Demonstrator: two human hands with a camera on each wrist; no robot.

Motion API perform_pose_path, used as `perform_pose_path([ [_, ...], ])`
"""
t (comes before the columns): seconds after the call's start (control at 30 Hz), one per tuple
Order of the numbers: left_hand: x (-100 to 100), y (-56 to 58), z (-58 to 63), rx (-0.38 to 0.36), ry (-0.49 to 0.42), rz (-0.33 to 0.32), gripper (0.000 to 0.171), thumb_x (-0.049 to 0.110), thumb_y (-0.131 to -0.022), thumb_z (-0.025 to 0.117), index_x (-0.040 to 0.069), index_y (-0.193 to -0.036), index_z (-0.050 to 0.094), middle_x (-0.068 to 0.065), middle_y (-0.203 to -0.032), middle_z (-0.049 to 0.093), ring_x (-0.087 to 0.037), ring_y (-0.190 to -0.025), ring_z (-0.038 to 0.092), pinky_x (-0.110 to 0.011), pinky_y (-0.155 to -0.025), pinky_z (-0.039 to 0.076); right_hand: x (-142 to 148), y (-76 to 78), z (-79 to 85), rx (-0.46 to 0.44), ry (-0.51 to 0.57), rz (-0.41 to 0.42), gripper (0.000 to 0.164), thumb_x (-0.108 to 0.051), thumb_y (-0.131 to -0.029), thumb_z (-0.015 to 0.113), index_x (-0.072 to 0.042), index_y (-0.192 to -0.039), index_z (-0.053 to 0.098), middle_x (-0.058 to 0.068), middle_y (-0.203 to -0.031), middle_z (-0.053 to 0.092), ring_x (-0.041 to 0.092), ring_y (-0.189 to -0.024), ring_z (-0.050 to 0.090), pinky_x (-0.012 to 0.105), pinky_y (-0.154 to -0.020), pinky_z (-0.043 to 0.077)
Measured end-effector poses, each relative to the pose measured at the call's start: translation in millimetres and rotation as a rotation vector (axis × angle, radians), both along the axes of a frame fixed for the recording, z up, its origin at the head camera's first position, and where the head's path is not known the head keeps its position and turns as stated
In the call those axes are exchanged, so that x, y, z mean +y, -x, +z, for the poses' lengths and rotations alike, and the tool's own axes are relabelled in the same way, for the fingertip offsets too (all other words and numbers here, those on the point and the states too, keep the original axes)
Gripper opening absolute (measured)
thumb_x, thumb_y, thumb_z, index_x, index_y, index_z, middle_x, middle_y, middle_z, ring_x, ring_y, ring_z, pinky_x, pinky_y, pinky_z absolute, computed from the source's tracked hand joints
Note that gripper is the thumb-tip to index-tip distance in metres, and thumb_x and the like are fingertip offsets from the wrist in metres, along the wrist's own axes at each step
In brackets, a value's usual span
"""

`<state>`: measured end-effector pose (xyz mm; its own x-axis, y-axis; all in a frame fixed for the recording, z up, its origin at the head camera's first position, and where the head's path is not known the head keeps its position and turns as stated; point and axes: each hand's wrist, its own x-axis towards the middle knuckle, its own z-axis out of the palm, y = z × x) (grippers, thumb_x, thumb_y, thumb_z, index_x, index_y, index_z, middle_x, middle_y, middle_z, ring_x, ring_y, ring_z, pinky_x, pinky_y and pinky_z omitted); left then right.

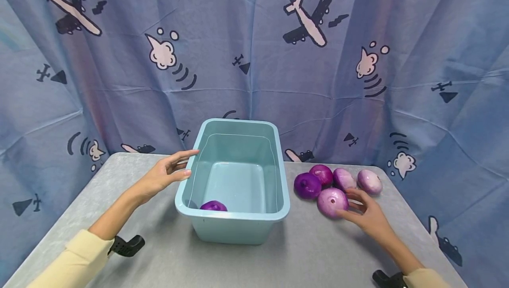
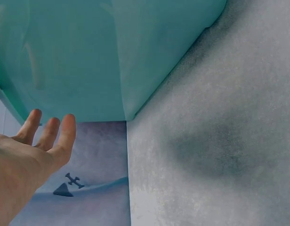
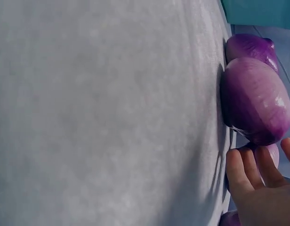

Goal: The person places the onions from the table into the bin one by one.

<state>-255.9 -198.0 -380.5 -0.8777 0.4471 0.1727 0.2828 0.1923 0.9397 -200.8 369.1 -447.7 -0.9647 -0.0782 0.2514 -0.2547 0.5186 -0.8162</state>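
A light blue plastic bin [image 1: 232, 216] stands mid-table, with a purple onion [image 1: 214, 206] at its near end, partly hidden by the front wall. My left hand [image 1: 161, 175] is at the bin's left rim, thumb and fingertips right against it, fingers extended. On the right, my right hand [image 1: 367, 215] reaches a pale purple onion [image 1: 332, 202], thumb at its front and fingers along its right side. The right wrist view has this onion [image 3: 258, 99] just beyond the spread, loosely bent fingers [image 3: 237, 172]. Behind it sit a dark purple onion [image 1: 307, 186] and several others.
Close behind the grey table [image 1: 318, 252] hangs a blue curtain [image 1: 222, 49] printed with airplanes. A pale striped onion [image 1: 370, 182] lies at the far right, near the table's back corner. Black straps [image 1: 127, 246] sit at the wrists.
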Motion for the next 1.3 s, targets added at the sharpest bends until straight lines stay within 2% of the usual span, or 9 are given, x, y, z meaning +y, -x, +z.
perform_pose_path([
  [0.13, 0.0, 0.0, -0.4, -0.003, -0.001, -0.001, 0.057, 0.02, -0.101, 0.066, 0.018, -0.154, 0.045, -0.009, -0.157, 0.039, -0.032, -0.143, 0.033, -0.056, -0.109, 0.032, -3.5, 3.0, -3.3, -0.007, -0.046, -0.031, 0.066, -0.012, -0.085, 0.085, 0.005, -0.139, 0.051, 0.028, -0.131, 0.057, 0.031, -0.113, 0.061, 0.016, -0.086, 0.049],
  [0.2, 0.0, -0.1, -0.3, -0.003, -0.003, -0.002, 0.057, 0.02, -0.101, 0.066, 0.018, -0.154, 0.045, -0.009, -0.157, 0.039, -0.032, -0.144, 0.032, -0.056, -0.11, 0.032, -5.2, 4.5, -4.7, 0.007, -0.066, -0.045, 0.066, -0.013, -0.084, 0.086, 0.004, -0.137, 0.053, 0.027, -0.13, 0.058, 0.035, -0.113, 0.06, 0.014, -0.086, 0.048],
  [0.27, -0.1, -0.1, -0.3, -0.002, -0.003, -0.002, 0.057, 0.02, -0.101, 0.066, 0.018, -0.154, 0.046, -0.008, -0.157, 0.039, -0.032, -0.144, 0.032, -0.056, -0.11, 0.032, -6.2, 6.4, -6.7, 0.034, -0.071, -0.043, 0.065, -0.011, -0.083, 0.087, 0.006, -0.136, 0.053, 0.028, -0.128, 0.059, 0.031, -0.112, 0.06, 0.014, -0.085, 0.047],
  [0.4, -0.3, -0.1, -0.2, -0.003, -0.002, -0.001, 0.057, 0.02, -0.101, 0.066, 0.018, -0.154, 0.045, -0.008, -0.157, 0.039, -0.033, -0.144, 0.032, -0.057, -0.109, 0.032, -8.2, 10.0, -9.9, 0.078, -0.073, -0.04, 0.065, -0.006, -0.08, 0.087, 0.007, -0.134, 0.054, 0.027, -0.124, 0.06, 0.014, -0.108, 0.058, 0.012, -0.085, 0.046],
  [0.5, -0.3, -0.3, -0.1, -0.004, -0.001, -0.002, 0.057, 0.02, -0.101, 0.066, 0.019, -0.154, 0.045, -0.009, -0.157, 0.039, -0.033, -0.143, 0.033, -0.056, -0.109, 0.032, -9.3, 11.4, -11.5, 0.089, -0.074, -0.042, 0.064, -0.004, -0.08, 0.087, 0.007, -0.134, 0.054, 0.027, -0.124, 0.06, 0.007, -0.107, 0.056, 0.011, -0.084, 0.046],
  [0.8, 0.0, -0.3, -0.5, -0.01, 0.005, 0.002, 0.057, 0.02, -0.101, 0.066, 0.02, -0.154, 0.046, -0.009, -0.156, 0.039, -0.033, -0.142, 0.035, -0.053, -0.108, 0.035, -10.1, 12.5, -14.0, 0.129, -0.019, -0.034, 0.061, 0.004, -0.079, 0.085, 0.009, -0.131, 0.056, 0.03, -0.121, 0.061, 0.0, -0.102, 0.057, 0.012, -0.081, 0.048],
  [1.03, -0.1, 0.5, 1.6, 0.0, -0.002, -0.004, 0.057, 0.019, -0.101, 0.066, 0.019, -0.154, 0.046, -0.009, -0.156, 0.04, -0.032, -0.143, 0.034, -0.053, -0.109, 0.035, -4.6, 12.9, -11.9, 0.119, -0.001, -0.047, 0.061, 0.006, -0.08, 0.083, 0.009, -0.133, 0.054, 0.031, -0.123, 0.06, -0.005, -0.103, 0.055, 0.011, -0.083, 0.047],
  [1.3, 0.1, -0.7, 1.8, -0.006, 0.0, 0.003, 0.057, 0.02, -0.101, 0.066, 0.018, -0.154, 0.046, -0.009, -0.155, 0.041, -0.032, -0.141, 0.037, -0.053, -0.108, 0.036, -2.1, 7.6, 8.5, 0.051, -0.028, -0.066, 0.063, -0.008, -0.086, 0.084, 0.006, -0.138, 0.052, 0.028, -0.131, 0.056, -0.007, -0.106, 0.052, 0.008, -0.086, 0.044],
])
